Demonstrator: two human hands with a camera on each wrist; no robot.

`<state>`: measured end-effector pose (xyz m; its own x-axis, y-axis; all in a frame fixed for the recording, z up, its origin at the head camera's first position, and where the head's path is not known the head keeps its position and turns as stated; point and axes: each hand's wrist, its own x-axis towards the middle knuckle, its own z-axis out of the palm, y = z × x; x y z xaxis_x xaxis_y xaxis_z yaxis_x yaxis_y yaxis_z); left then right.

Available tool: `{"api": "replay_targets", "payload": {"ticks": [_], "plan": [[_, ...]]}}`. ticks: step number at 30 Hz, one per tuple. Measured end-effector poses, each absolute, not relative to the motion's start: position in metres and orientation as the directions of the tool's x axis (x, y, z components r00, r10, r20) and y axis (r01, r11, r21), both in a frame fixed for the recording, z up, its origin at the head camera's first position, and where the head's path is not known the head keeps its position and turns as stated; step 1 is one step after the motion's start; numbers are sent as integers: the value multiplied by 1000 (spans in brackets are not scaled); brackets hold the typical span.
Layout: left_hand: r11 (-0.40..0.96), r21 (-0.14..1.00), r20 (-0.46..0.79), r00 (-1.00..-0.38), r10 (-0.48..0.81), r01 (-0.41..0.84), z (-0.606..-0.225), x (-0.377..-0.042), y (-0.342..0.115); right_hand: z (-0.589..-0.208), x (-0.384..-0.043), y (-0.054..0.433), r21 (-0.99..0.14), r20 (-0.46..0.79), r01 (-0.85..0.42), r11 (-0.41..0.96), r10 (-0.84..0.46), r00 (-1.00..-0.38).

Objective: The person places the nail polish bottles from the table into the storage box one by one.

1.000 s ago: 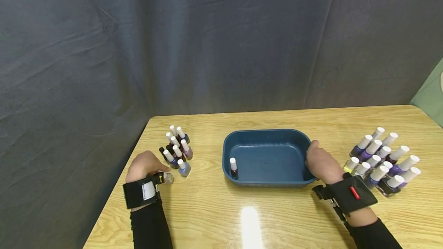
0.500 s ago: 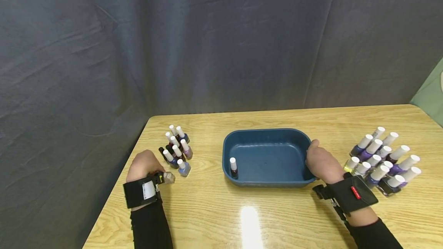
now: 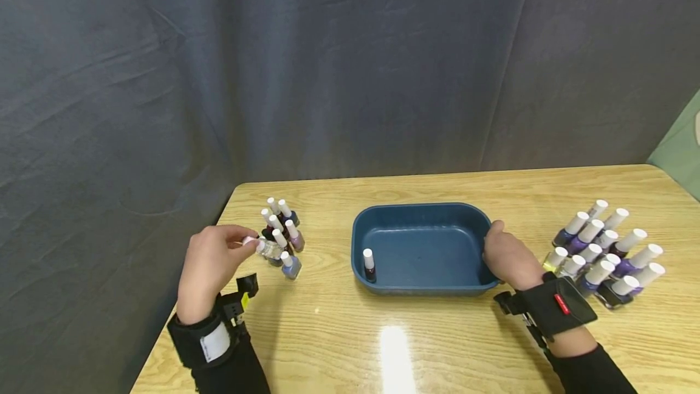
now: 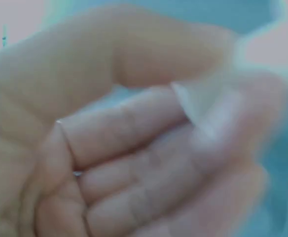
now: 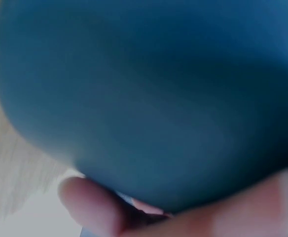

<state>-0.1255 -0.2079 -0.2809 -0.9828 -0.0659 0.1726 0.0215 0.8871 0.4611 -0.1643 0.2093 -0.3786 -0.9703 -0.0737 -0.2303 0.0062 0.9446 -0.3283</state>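
My left hand (image 3: 210, 263), raised over the left part of the table, pinches a clear, glittery nail polish bottle (image 3: 271, 250) by its white cap between thumb and fingertips. The bottle is tilted on its side and overlaps the left group of bottles in the head view. Close up and blurred in the left wrist view, the cap (image 4: 203, 106) shows between the fingers. With my right hand (image 3: 513, 260) I grip the right end of a dark blue plastic tub (image 3: 423, 291); in the right wrist view the fingers (image 5: 92, 202) curl at its rim. One dark nail polish bottle (image 3: 369, 266) stands inside, front left.
Several white-capped nail polish bottles (image 3: 295, 237) stand in a group at the table's left, with a light blue one (image 3: 291, 267) in front. A larger group of mostly purple and dark bottles (image 3: 598, 254) stands right of my right hand. Grey cloth (image 3: 361, 78) hangs behind the wooden table.
My left hand has lifted from the table and turned, bringing the clear bottle up and away from me to overlap the left group. The right hand and the tub have not moved.
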Motion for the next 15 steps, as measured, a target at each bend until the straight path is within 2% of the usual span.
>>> {"api": "replay_targets", "payload": {"ticks": [4,9,15], "plan": [[833,511,339,-940,29,210,-280,-129,-186,-378,-165,210,-327,-229,6,945,-73,-971],[763,504,453,-876,165,404,-290,-142,-148,-378,-164,210,-323,-235,7,947,-73,-969],[639,438,597,-736,318,632,-309,-151,-106,-378,-164,209,-321,-212,-11,947,-83,-974]]}}
